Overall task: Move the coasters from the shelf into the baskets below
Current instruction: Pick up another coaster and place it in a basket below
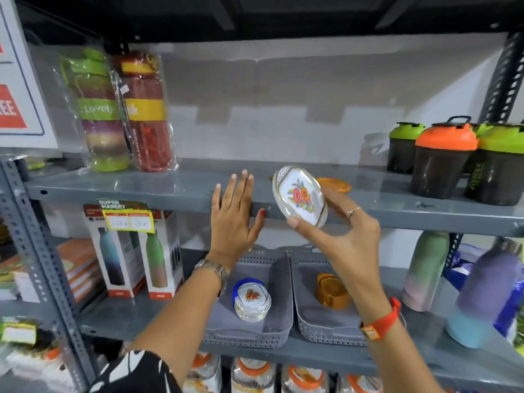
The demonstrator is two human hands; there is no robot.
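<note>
Grey metal shelf (141, 188) in a shop aisle, wrapped bottles (119, 109) standing left, shaker cups (442, 163) right. Right hand (340, 236) is gripping a white floral coaster (299, 195) by thumb and fingers, tilting it at the shelf's front edge. An orange coaster (334, 185) is lying on the shelf just behind. Left hand (235, 214) is resting spread and empty against the edge. Below, left basket (249, 336) is holding a floral coaster stack (252, 302); right basket (326, 333) is holding an orange stack (331, 292).

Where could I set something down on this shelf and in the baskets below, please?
The upper shelf is bare between the wrapped bottles and the left hand. The shakers crowd its right end. Each grey basket has bare floor around its coaster stack.
</note>
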